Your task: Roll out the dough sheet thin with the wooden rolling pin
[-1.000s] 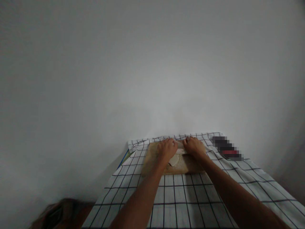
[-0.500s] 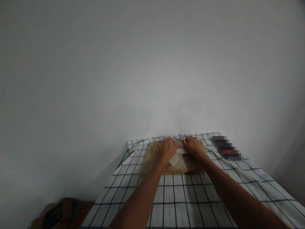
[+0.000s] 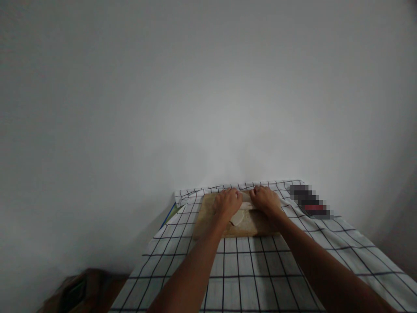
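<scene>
A wooden board [image 3: 203,221] lies on the table, with flat pale dough [image 3: 237,218] on it. Across the far part of the board runs a pale roller [image 3: 247,205], which looks like a rolling pin. My left hand [image 3: 228,201] has its fingers curled over the roller's left end. At its right end, my right hand [image 3: 265,199] is closed round it in the same way. Between the hands the middle of the roller shows. The dough's far side is hidden under the roller and my left hand.
A white cloth with dark grid lines [image 3: 234,269] covers the table. A blurred-out dark and red item [image 3: 309,202] lies at the right edge. Something green and blue [image 3: 172,214] sticks out at the left edge. A brown object [image 3: 78,289] stands low at the left. The wall is behind.
</scene>
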A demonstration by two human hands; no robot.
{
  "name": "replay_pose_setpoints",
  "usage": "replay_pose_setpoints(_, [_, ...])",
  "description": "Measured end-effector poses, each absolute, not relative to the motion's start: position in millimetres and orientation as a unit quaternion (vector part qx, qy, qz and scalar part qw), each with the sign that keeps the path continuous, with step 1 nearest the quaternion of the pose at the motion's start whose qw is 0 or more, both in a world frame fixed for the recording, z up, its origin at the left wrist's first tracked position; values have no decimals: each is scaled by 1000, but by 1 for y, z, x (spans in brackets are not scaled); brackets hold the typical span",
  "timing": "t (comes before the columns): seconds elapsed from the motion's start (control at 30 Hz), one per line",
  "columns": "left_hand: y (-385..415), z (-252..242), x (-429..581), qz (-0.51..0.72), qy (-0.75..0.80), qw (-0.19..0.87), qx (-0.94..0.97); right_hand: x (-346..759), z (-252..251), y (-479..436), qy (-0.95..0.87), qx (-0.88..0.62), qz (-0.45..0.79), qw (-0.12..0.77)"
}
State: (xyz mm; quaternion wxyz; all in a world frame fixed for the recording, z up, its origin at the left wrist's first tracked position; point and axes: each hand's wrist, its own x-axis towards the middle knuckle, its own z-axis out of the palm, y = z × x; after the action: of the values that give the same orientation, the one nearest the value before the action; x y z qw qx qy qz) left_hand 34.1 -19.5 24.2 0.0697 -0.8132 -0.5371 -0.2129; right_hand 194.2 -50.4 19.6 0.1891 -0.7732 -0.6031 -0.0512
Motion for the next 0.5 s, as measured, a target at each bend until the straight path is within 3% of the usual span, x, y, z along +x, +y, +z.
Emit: replay_pose_setpoints(0.5, [-21,25,35,-221,-547,59,-805,192,25,-54,-597,-782,-28,177])
